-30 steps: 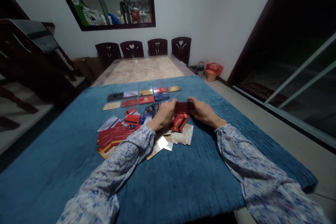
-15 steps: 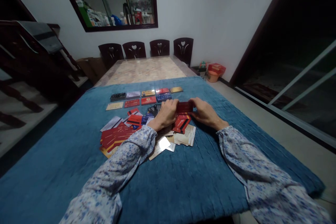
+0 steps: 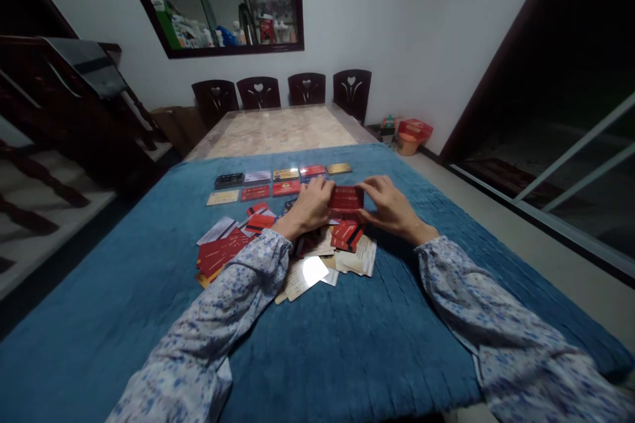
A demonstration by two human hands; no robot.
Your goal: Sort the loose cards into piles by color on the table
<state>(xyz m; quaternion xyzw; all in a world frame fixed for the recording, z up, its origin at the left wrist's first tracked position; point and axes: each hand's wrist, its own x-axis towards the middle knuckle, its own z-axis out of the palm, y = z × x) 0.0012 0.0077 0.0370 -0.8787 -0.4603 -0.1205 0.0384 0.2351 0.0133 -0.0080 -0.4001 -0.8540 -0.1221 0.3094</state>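
Observation:
Between my two hands is a dark red card (image 3: 346,198), raised above the loose cards; whether it is one card or a small stack I cannot tell. My left hand (image 3: 313,206) grips its left end, and my right hand (image 3: 389,206) pinches the right end between thumb and fingers. Beneath them spreads a mixed heap: a red card with a black stripe (image 3: 347,236), cream cards (image 3: 360,256), a shiny pale card (image 3: 306,275) and several dark red cards (image 3: 218,254). Part of the heap is hidden by my left hand and sleeve.
Beyond the heap, cards lie in rows, among them a black stack (image 3: 229,180), a gold card (image 3: 338,168) and a cream card (image 3: 223,197). A blue cloth (image 3: 149,264) covers the near part of the table (image 3: 278,129). Dark chairs (image 3: 258,92) stand at the far end.
Both hands have risen slightly with the dark red card, which now tilts so that more of its face shows. The whole view has shifted a little.

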